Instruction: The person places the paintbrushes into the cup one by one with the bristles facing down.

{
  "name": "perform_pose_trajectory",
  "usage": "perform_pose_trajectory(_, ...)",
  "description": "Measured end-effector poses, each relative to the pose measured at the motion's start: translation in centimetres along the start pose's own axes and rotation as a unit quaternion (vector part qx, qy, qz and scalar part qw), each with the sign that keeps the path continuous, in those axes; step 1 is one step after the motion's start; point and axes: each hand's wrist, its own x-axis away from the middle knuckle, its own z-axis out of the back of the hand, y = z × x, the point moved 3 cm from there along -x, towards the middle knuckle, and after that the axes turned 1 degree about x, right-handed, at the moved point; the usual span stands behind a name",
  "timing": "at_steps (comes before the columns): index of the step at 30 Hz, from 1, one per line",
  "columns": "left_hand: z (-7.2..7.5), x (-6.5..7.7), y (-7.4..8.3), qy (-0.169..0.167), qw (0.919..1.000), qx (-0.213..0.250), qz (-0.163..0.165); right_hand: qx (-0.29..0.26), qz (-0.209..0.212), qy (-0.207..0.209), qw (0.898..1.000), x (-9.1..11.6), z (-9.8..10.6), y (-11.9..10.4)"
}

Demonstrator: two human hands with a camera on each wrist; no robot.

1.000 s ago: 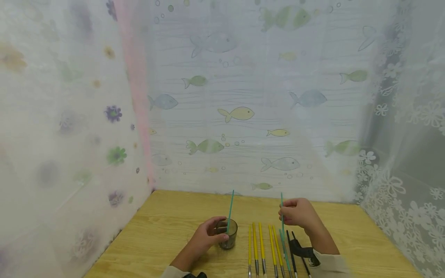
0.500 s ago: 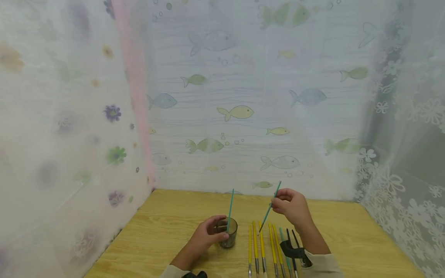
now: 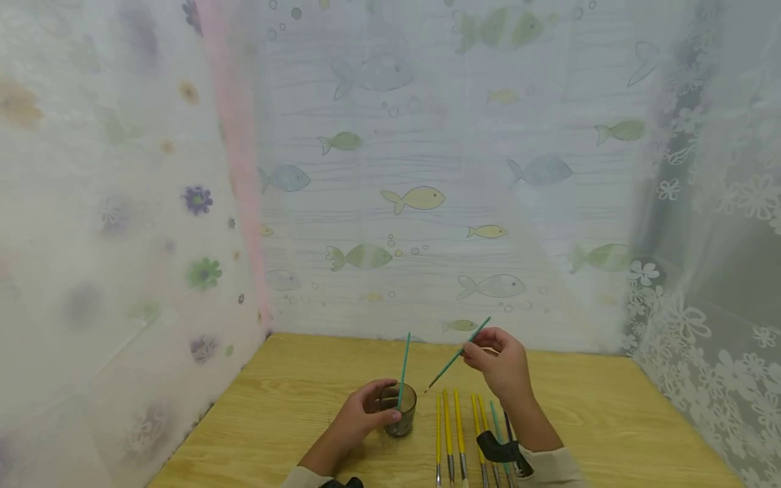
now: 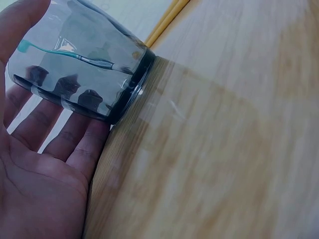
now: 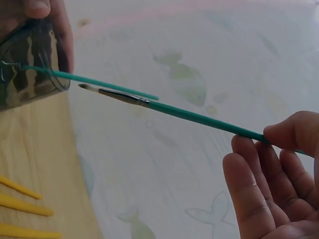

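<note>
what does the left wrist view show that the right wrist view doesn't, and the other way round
Only the left wrist view: the bristles of the teal brush inside the glass, and the palm of the left hand.
Only the right wrist view: the right hand pinching a second teal brush, and printed fish.
Both: the glass, part of the left hand, yellow brush handles and the wooden table.

Here's the smoky tumbler (image 3: 405, 427), smooth, glossy, see-through! Two o'clock from it, a teal brush (image 3: 448, 367), slick-handled, metal-ferruled. Four o'clock, yellow brushes (image 3: 459, 427), smooth, shiny-ferruled. Twelve, a filmy, plastic-looking curtain (image 3: 421, 135). Beneath, a wood-grain tabletop (image 3: 293, 400), faintly glossy.
</note>
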Motion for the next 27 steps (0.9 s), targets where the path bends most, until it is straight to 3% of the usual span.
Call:
perform_pose_trajectory(13,0.0,0.1,0.1,0.0,1.0,-0.001,0.0,-0.01,-0.007,-0.025,1.0,0.3,-1.8,0.8)
perform_pose_trajectory(27,0.0,-0.1,0.0,-0.006,0.9999,-0.009,-0.002,0.02,-0.012,-0.058,0.998,0.9,-4.2,2.6)
